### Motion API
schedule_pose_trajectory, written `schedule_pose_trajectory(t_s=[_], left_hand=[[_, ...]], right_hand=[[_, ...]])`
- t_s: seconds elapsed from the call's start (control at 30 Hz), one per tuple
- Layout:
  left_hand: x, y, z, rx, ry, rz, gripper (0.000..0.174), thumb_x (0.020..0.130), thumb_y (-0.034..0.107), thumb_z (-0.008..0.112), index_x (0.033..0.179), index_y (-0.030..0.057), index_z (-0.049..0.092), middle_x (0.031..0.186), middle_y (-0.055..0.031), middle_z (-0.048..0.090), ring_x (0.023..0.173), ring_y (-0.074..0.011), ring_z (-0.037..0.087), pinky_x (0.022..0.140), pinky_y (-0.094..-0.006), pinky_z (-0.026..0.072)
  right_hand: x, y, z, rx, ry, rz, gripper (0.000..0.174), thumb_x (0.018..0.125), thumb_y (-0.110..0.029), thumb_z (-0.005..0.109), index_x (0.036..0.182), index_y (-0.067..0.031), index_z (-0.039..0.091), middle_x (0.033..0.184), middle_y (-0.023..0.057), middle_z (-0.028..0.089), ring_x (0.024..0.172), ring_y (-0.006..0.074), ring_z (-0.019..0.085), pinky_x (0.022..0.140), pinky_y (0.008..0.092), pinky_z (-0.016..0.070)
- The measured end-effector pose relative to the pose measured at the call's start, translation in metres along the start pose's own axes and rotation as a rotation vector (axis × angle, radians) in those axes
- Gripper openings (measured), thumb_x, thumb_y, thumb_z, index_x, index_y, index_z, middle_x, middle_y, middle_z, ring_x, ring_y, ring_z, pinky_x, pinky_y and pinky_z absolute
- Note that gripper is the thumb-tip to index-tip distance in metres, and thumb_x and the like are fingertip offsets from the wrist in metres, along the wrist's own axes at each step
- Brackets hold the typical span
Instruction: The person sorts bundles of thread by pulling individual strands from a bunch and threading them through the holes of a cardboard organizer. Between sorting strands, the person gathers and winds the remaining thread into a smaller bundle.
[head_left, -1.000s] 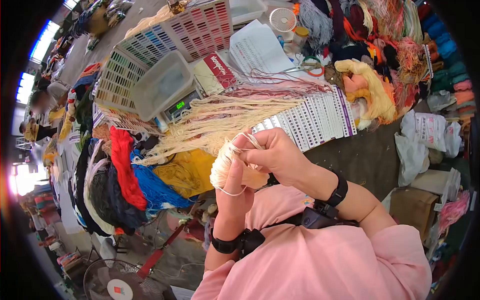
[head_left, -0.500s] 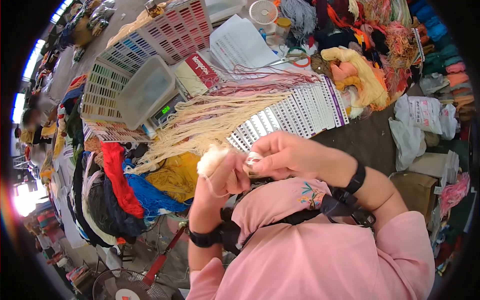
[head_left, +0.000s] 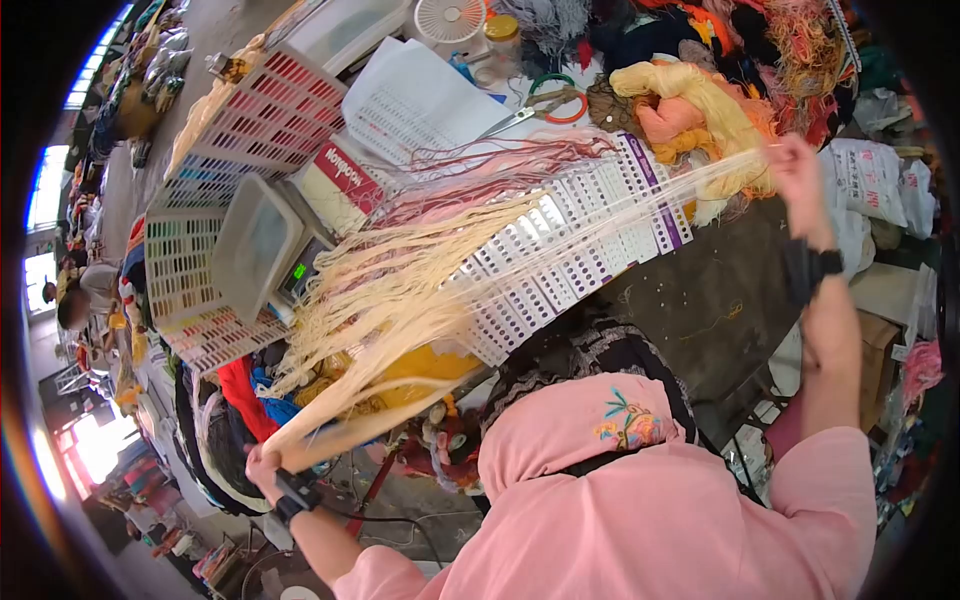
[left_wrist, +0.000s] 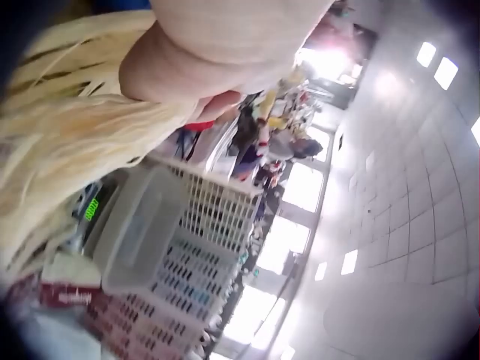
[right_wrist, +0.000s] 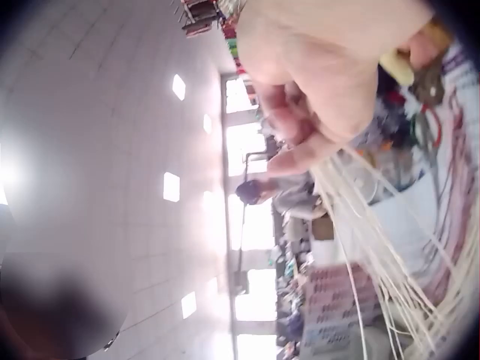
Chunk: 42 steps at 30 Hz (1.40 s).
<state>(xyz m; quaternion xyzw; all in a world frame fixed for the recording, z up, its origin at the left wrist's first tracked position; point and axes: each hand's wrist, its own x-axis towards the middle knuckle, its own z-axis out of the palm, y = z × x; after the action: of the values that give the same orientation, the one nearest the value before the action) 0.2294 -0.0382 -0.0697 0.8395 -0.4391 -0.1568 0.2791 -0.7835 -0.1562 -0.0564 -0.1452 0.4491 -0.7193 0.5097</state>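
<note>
A hank of cream yarn (head_left: 365, 378) is stretched across the front of the table between the two hands. At lower left in the head view, my left hand (head_left: 264, 472) grips its thick gathered end, with a loose loop sagging below. In the left wrist view the palm (left_wrist: 232, 37) covers part of the yarn (left_wrist: 67, 142). Far to the right, my raised right hand (head_left: 795, 178) pinches the thin separated strands. The right wrist view shows these strands (right_wrist: 360, 225) fanning out from between curled fingers. More cream strands (head_left: 420, 245) lie on the table beneath.
Shade cards with purple edges (head_left: 655, 200) lie under the stretched strands. Behind stand a clear plastic tub (head_left: 255, 250), a folding colour chart (head_left: 180, 270), a red notebook (head_left: 345, 180) and printed sheets (head_left: 410, 95). Scissors (head_left: 560, 103) and a yellow hank (head_left: 715, 110) sit at the back right.
The hands were close together around a bundled cream hank; now they are spread far apart, left hand to lower left, right hand to upper right, with the yarn drawn out between them.
</note>
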Motion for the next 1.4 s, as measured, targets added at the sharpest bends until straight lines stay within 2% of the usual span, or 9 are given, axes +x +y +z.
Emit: schedule_pose_trajectory(t_s=[0.1, 0.27, 0.3, 0.37, 0.63, 0.8, 0.87, 1.03, 1.4], left_hand=[[0.019, 0.048, -0.036, 0.368, 0.065, 0.07, 0.016, 0.062, 0.013, 0.06, 0.071, -0.0006, 0.059, 0.059, -0.0033, 0.056, 0.054, -0.0161, 0.051, 0.057, -0.0264, 0.0417], [0.017, 0.201, 0.163, -1.445, -0.44, -0.44, 0.016, 0.073, 0.008, 0.05, 0.087, -0.0004, 0.054, 0.072, -0.0029, 0.056, 0.055, -0.009, 0.05, 0.05, -0.0232, 0.0429], [-0.008, 0.241, 0.222, -1.499, -0.574, -0.551, 0.017, 0.075, 0.008, 0.049, 0.09, -0.0003, 0.053, 0.074, -0.0028, 0.056, 0.054, -0.0075, 0.049, 0.048, -0.0225, 0.0429], [-0.06, 0.304, 0.323, -1.479, -0.777, -0.735, 0.019, 0.08, 0.009, 0.046, 0.096, -0.0001, 0.051, 0.078, -0.0027, 0.056, 0.052, -0.0047, 0.048, 0.045, -0.0211, 0.0428], [-0.191, 0.418, 0.522, -0.632, -1.149, -0.558, 0.017, 0.079, 0.011, 0.049, 0.092, 0.0024, 0.054, 0.072, -0.0023, 0.057, 0.046, -0.004, 0.04, 0.038, -0.0188, 0.0293], [-0.207, 0.419, 0.556, -0.114, -1.19, 0.23, 0.015, 0.07, 0.004, 0.048, 0.081, 0.0006, 0.058, 0.065, -0.0041, 0.057, 0.05, -0.0085, 0.047, 0.044, -0.0223, 0.0372], [-0.179, 0.436, 0.563, -0.026, -1.339, 0.106, 0.021, 0.066, -0.001, 0.048, 0.084, 0.0007, 0.057, 0.07, -0.0047, 0.058, 0.051, -0.0103, 0.047, 0.046, -0.0221, 0.0387], [-0.118, 0.458, 0.561, -1.038, -0.443, -0.327, 0.028, 0.073, 0.001, 0.036, 0.096, 0.0012, 0.052, 0.081, -0.0072, 0.055, 0.049, -0.0069, 0.034, 0.041, -0.0174, 0.0284], [-0.198, 0.437, 0.566, -0.283, -0.919, -0.217, 0.011, 0.071, 0.007, 0.06, 0.074, -0.0008, 0.054, 0.06, -0.0047, 0.052, 0.042, -0.0092, 0.046, 0.038, -0.022, 0.0366]], right_hand=[[0.048, -0.113, -0.088, -0.128, 0.346, -0.36, 0.008, 0.078, -0.005, 0.047, 0.07, -0.0056, 0.045, 0.062, 0.0012, 0.043, 0.059, 0.0105, 0.045, 0.062, 0.023, 0.0414], [0.052, -0.026, 0.018, -1.138, 0.038, -0.58, 0.014, 0.082, -0.014, 0.045, 0.089, -0.0038, 0.053, 0.082, 0.0009, 0.054, 0.08, 0.0107, 0.05, 0.077, 0.0261, 0.0384], [0.066, 0.04, -0.006, -0.626, -0.032, -0.392, 0.016, 0.08, -0.012, 0.047, 0.091, -0.0038, 0.055, 0.086, 0.0033, 0.056, 0.082, 0.01, 0.05, 0.076, 0.0234, 0.0379], [0.034, 0.122, 0.057, -0.98, -0.033, 0.019, 0.01, 0.074, -0.01, 0.054, 0.075, -0.0024, 0.061, 0.072, 0.0033, 0.059, 0.068, 0.0117, 0.054, 0.067, 0.0233, 0.0411], [0.022, 0.296, 0.056, -1.249, -0.334, -0.448, 0.011, 0.062, -0.006, 0.061, 0.071, -0.0042, 0.054, 0.069, 0.007, 0.052, 0.064, 0.0234, 0.051, 0.055, 0.0312, 0.0374], [0.023, 0.311, 0.042, -1.3, -0.376, -0.564, 0.022, 0.058, -0.005, 0.064, 0.076, -0.0056, 0.051, 0.076, 0.0069, 0.052, 0.064, 0.0234, 0.05, 0.055, 0.0318, 0.0357], [0.02, 0.315, 0.039, -1.294, -0.352, -0.538, 0.021, 0.058, -0.007, 0.062, 0.075, -0.0068, 0.05, 0.075, 0.0057, 0.051, 0.067, 0.023, 0.049, 0.058, 0.0331, 0.0344], [0.019, 0.312, 0.041, -1.294, -0.355, -0.545, 0.022, 0.058, -0.012, 0.061, 0.076, -0.0078, 0.049, 0.077, 0.0053, 0.049, 0.069, 0.0226, 0.049, 0.063, 0.0343, 0.0327], [0.022, 0.313, 0.042, -1.329, -0.354, -0.516, 0.026, 0.058, -0.013, 0.06, 0.081, -0.0076, 0.05, 0.079, 0.0064, 0.049, 0.071, 0.0235, 0.049, 0.064, 0.0352, 0.0321]])
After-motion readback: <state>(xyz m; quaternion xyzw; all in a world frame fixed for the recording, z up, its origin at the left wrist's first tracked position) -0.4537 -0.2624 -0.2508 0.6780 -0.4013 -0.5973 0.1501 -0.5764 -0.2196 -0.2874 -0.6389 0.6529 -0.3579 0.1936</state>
